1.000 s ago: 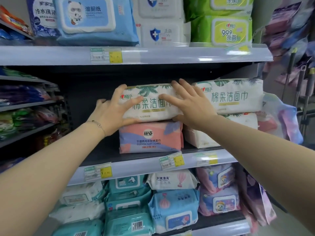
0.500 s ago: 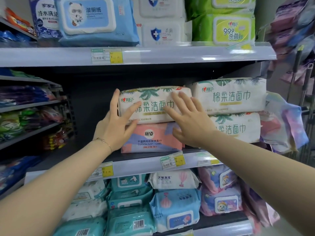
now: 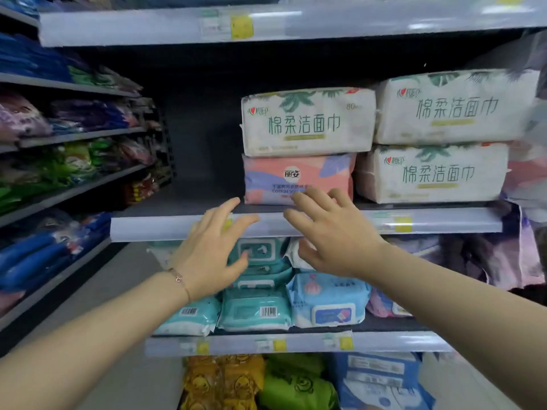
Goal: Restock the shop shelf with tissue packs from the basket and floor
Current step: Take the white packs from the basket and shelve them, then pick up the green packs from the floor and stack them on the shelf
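Partly, the spread, empty right hand covers the pink pack's label at the shelf's front edge; the left hand, also spread, hides price tags.

White leaf-printed tissue pack: soft plastic film, low sheen, slightly wrinkled. Pink-and-blue towel pack: smooth film. Grey shelf edge strip: glossy, probably plastic. Teal wipe packs: glossy film.

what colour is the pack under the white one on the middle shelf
Pink with lilac-blue patches and a white round logo; the pink pack shows best in the head view.
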The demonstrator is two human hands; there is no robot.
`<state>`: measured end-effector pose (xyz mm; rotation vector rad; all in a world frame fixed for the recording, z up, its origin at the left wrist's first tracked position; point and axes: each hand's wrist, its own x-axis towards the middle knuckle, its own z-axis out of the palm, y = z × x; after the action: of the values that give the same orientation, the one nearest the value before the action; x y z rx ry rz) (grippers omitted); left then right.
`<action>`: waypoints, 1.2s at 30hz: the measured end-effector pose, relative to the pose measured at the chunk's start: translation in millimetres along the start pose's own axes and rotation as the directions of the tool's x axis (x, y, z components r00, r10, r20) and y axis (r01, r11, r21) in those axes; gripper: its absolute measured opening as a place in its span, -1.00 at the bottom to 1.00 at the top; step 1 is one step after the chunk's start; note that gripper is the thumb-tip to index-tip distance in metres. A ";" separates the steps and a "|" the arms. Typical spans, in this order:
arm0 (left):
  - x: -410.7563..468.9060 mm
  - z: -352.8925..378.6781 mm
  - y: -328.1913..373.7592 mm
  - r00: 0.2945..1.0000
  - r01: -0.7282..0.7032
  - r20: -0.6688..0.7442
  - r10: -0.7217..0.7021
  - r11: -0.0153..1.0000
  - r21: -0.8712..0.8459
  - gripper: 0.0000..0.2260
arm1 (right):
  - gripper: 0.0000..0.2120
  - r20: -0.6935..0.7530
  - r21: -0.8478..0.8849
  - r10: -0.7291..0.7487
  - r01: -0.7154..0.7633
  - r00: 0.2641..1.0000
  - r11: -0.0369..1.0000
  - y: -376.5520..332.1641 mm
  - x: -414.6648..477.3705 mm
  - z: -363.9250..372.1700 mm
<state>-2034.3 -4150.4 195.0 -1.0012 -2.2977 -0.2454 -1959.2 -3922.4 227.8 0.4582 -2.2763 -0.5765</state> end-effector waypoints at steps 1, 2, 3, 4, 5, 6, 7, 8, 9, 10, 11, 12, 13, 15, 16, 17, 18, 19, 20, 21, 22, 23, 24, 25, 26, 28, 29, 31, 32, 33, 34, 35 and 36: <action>-12.2 2.6 -0.7 1.000 0.004 0.025 -0.004 1.000 0.014 -0.50 | -0.62 0.018 0.024 -0.010 0.009 1.000 1.000 -9.9 -2.7 3.2; -24.4 5.0 -1.0 0.999 0.008 0.051 -0.010 1.000 0.027 -0.51 | -0.63 0.038 0.051 -0.012 0.010 0.999 0.999 -20.7 -5.4 6.7; -37.4 7.6 -0.9 0.997 0.018 0.073 -0.020 0.999 0.035 -0.52 | -0.62 0.055 0.082 -0.008 0.003 0.998 0.997 -32.1 -8.5 11.1; -50.9 10.7 -1.4 0.995 0.034 0.093 -0.038 0.999 0.039 -0.52 | -0.60 0.070 0.118 -0.003 -0.006 0.998 0.993 -44.6 -11.1 16.8; -64.8 14.5 -1.8 0.992 0.053 0.111 -0.058 0.998 0.042 -0.52 | -0.59 0.084 0.153 0.006 -0.019 0.996 0.988 -58.1 -13.5 22.6; -79.2 19.7 -2.5 0.987 0.076 0.137 -0.081 0.996 0.042 -0.50 | -0.57 0.099 0.188 0.016 -0.035 0.995 0.982 -72.4 -16.3 28.9; -93.7 25.6 -3.7 0.980 0.102 0.165 -0.108 0.994 0.043 -0.49 | -0.57 0.113 0.221 0.025 -0.050 0.993 0.974 -86.9 -18.6 35.5; -108.0 32.5 -5.2 0.971 0.130 0.195 -0.137 0.990 0.047 -0.48 | -0.57 0.125 0.253 0.027 -0.059 0.992 0.966 -101.4 -20.7 41.9; -122.3 39.4 -6.9 0.960 0.157 0.228 -0.165 0.986 0.054 -0.47 | -0.57 0.136 0.285 0.021 -0.060 0.991 0.957 -116.2 -22.5 48.4; -135.9 45.8 -8.3 0.947 0.183 0.258 -0.191 0.982 0.057 -0.46 | -0.56 0.148 0.314 0.006 -0.053 0.989 0.948 -131.2 -24.2 55.1; -149.4 52.6 -9.6 0.931 0.212 0.291 -0.219 0.976 0.057 -0.46 | -0.56 0.162 0.341 -0.015 -0.042 0.987 0.939 -145.8 -26.3 61.8; -162.3 58.9 -10.5 0.913 0.244 0.324 -0.249 0.968 0.057 -0.45 | -0.57 0.176 0.368 -0.039 -0.029 0.984 0.929 -160.3 -28.8 68.0; -174.9 64.9 -10.9 0.889 0.279 0.361 -0.282 0.958 0.060 -0.44 | -0.57 0.190 0.395 -0.062 -0.019 0.980 0.918 -175.0 -31.8 74.1; -198.5 75.1 -10.5 0.838 0.345 0.427 -0.339 0.936 0.067 -0.42 | -0.56 0.229 0.448 -0.096 -0.018 0.969 0.894 -204.5 -38.0 86.4; -210.0 80.8 -10.3 0.811 0.372 0.460 -0.361 0.926 0.070 -0.41 | -0.55 0.258 0.469 -0.105 -0.029 0.960 0.883 -219.3 -41.4 92.3; -222.8 87.6 -10.0 0.781 0.399 0.495 -0.380 0.914 0.073 -0.40 | -0.54 0.292 0.486 -0.115 -0.043 0.949 0.873 -234.5 -45.1 98.5; -236.0 95.3 -9.5 0.748 0.430 0.528 -0.401 0.900 0.074 -0.40 | -0.53 0.328 0.501 -0.127 -0.058 0.936 0.863 -248.8 -49.2 104.4; -249.8 104.4 -8.8 0.714 0.466 0.558 -0.422 0.882 0.072 -0.41 | -0.53 0.363 0.519 -0.141 -0.074 0.921 0.851 -261.8 -53.4 110.3; -263.7 114.3 -7.7 0.678 0.498 0.587 -0.442 0.864 0.074 -0.42 | -0.53 0.398 0.539 -0.160 -0.089 0.903 0.838 -273.7 -57.9 116.9; -278.1 124.6 -6.4 0.639 0.521 0.620 -0.455 0.849 0.087 -0.42 | -0.53 0.431 0.554 -0.185 -0.097 0.883 0.827 -284.5 -62.5 122.6; -292.4 134.6 -4.7 0.597 0.531 0.656 -0.462 0.840 0.109 -0.42 | -0.52 0.459 0.563 -0.211 -0.099 0.863 0.820 -294.2 -66.7 127.8; -305.4 143.8 -2.7 0.554 0.537 0.690 -0.466 0.833 0.132 -0.41 | -0.51 0.481 0.570 -0.234 -0.099 0.845 0.816 -303.6 -70.7 133.0; -317.6 152.1 -0.4 0.513 0.548 0.718 -0.471 0.823 0.149 -0.40 | -0.50 0.504 0.577 -0.262 -0.095 0.823 0.811 -312.7 -73.8 137.0; -328.8 159.6 1.8 0.473 0.567 0.740 -0.478 0.808 0.159 -0.40 | -0.50 0.527 0.587 -0.296 -0.090 0.797 0.804 -322.2 -75.7 138.9; -338.8 166.7 3.3 0.433 0.590 0.759 -0.486 0.789 0.169 -0.40 | -0.51 0.538 0.601 -0.327 -0.081 0.777 0.796 -331.6 -76.5 140.2; -356.2 180.8 5.1 0.344 0.626 0.790 -0.508 0.751 0.210 -0.41 | -0.53 0.526 0.634 -0.376 -0.057 0.763 0.771 -350.4 -77.5 144.5; -364.6 188.0 5.3 0.299 0.646 0.801 -0.519 0.727 0.231 -0.42 | -0.54 0.518 0.653 -0.392 -0.056 0.761 0.755 -359.9 -78.2 147.8; -382.1 202.5 5.3 0.214 0.692 0.814 -0.540 0.672 0.264 -0.43 | -0.55 0.532 0.682 -0.411 -0.088 0.740 0.726 -376.7 -78.9 152.5; -391.2 209.9 5.5 0.176 0.708 0.819 -0.546 0.648 0.280 -0.43 | -0.54 0.544 0.691 -0.414 -0.111 0.730 0.714 -383.9 -80.6 155.4; -399.8 217.5 6.3 0.138 0.718 0.825 -0.548 0.628 0.298 -0.43 | -0.53 0.559 0.698 -0.415 -0.138 0.718 0.702 -390.5 -84.3 158.8; -408.1 225.4 7.6 0.097 0.723 0.833 -0.545 0.614 0.318 -0.43 | -0.52 0.581 0.701 -0.416 -0.170 0.700 0.693 -395.7 -88.8 163.1; -415.7 233.4 9.0 0.057 0.722 0.841 -0.537 0.604 0.337 -0.43 | -0.51 0.603 0.701 -0.418 -0.202 0.679 0.684 -399.7 -94.2 167.6; -422.4 241.1 10.6 0.020 0.718 0.851 -0.525 0.600 0.353 -0.42 | -0.51 0.623 0.699 -0.416 -0.233 0.663 0.677 -402.4 -99.3 172.1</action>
<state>-1916.2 -4301.9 -252.0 0.1413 -3.8021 -0.2863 -1957.1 -4165.2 -149.6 0.8666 -3.3081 0.2627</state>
